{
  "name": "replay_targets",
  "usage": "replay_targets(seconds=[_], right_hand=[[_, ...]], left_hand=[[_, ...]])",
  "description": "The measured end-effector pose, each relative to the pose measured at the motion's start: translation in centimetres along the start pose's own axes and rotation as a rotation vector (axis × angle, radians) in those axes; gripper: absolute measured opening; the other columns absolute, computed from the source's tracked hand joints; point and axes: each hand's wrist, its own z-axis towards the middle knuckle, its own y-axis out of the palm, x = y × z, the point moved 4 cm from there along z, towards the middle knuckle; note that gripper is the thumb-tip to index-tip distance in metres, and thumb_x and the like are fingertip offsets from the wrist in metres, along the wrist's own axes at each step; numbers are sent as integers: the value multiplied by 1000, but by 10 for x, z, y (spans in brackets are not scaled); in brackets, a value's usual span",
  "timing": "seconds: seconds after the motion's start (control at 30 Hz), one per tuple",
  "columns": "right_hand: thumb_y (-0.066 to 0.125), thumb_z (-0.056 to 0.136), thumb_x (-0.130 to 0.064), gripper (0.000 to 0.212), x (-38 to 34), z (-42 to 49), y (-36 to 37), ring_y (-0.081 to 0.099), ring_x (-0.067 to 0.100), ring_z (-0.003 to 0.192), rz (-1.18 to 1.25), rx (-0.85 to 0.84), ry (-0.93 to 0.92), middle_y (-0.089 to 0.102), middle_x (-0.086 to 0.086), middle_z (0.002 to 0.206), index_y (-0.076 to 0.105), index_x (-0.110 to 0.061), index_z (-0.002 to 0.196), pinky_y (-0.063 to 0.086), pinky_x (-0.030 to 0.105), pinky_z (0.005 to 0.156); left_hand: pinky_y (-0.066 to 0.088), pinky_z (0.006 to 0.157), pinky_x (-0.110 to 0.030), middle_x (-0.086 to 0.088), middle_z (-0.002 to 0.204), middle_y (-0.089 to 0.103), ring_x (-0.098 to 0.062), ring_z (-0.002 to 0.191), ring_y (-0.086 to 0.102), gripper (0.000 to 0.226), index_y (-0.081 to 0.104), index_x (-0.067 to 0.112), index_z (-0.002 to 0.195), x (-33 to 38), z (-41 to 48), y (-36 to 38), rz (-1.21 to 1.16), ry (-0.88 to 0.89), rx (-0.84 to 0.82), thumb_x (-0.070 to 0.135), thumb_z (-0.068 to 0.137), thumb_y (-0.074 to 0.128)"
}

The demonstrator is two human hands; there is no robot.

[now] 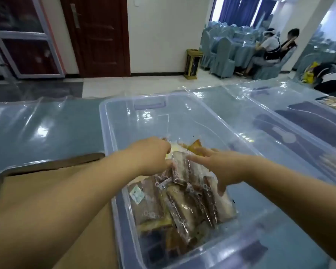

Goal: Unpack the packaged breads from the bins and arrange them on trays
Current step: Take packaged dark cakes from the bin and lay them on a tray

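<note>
Both hands are down in the bin [110, 133] now, right over the packaged breads [182, 206], which are heaped just beneath my palms and back toward my wrists. My left hand [153, 157] is curled tight, its fingertips pinching the crinkly top of what looks like a clear outer bag [179, 159] holding the packs together. I grip there because the gathered plastic is the only real handle on this pile. My right hand [219, 167] is spread wide, fingers [195, 157] straight and laid on the topmost packs just beside my left knuckles, thumb hanging down the near side. It clamps nothing; it steadies the slippery stack so it doesn't slide while I work the wrapping.

The far half of the bin, beyond my fingertips, is bare. The tray [52, 166] waits just outside my left forearm, lined with brown paper and touching the bin wall, so each pack has a short trip over. A second bin [270, 111] sits off past my right wrist. I reckon the next job is getting this plastic open or lifting the lot across.
</note>
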Motion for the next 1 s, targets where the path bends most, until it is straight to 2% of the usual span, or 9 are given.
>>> replay_targets(seconds=[0.1,0.2,0.27,0.4,0.57,0.67,0.77,0.87,1.0], right_hand=[[87,54,-42,133,2,13,9,1,29,143,-103,17,-84,-21,-4,155,-9,-40,146,32,51,108],[84,55,-48,121,8,22,10,-4,29,143,-150,71,-130,-21,-4,155,7,-38,146,28,52,109],[83,54,-50,112,11,22,7,0,28,142,-156,110,-165,-11,-5,157,18,-34,144,27,52,110],[81,50,-57,98,13,18,6,22,24,130,-171,178,-221,31,-6,143,34,-33,132,35,45,103],[79,52,-60,89,15,21,3,23,25,116,-190,219,-230,32,-1,129,40,-41,130,35,41,98],[78,55,-58,74,19,21,3,21,29,117,-195,220,-222,26,3,133,49,-40,121,29,42,102],[81,57,-51,66,26,17,-2,16,28,125,-111,233,-212,25,-5,138,51,-40,115,20,43,106],[80,59,-50,61,30,13,-8,21,24,126,-56,224,-182,43,-12,126,52,-35,110,27,42,100],[77,59,-56,60,27,10,-14,29,19,110,-52,238,-156,50,-13,107,53,-36,110,31,35,81]], left_hand=[[46,72,-34,-9,102,59,-26,86,54,31,55,10,103,-1,24,8,56,-75,-97,39,92,51],[43,71,-33,-10,110,58,-26,89,52,31,52,10,113,2,43,12,37,-131,-153,34,93,50],[38,70,-30,-10,117,57,-26,94,52,42,45,9,125,4,53,15,11,-152,-161,35,93,52],[43,73,-32,-12,123,54,-26,97,53,76,18,11,146,2,68,31,-142,-200,-183,36,88,60],[50,73,-38,-14,130,50,-26,93,58,92,4,12,149,-1,75,45,-270,-220,-159,23,83,67],[54,75,-43,-11,114,57,-27,88,61,92,16,15,147,-1,75,41,-349,-250,-125,19,76,75],[52,70,-36,-5,111,54,-22,85,60,94,27,15,144,-2,66,32,-412,-275,-94,19,67,82],[50,75,-34,-5,114,54,-24,95,57,83,39,13,133,-1,50,23,-370,-311,-119,26,65,84],[34,50,-25,5,82,47,-10,69,46,58,41,18,98,1,29,16,-250,-344,-177,38,64,83]])
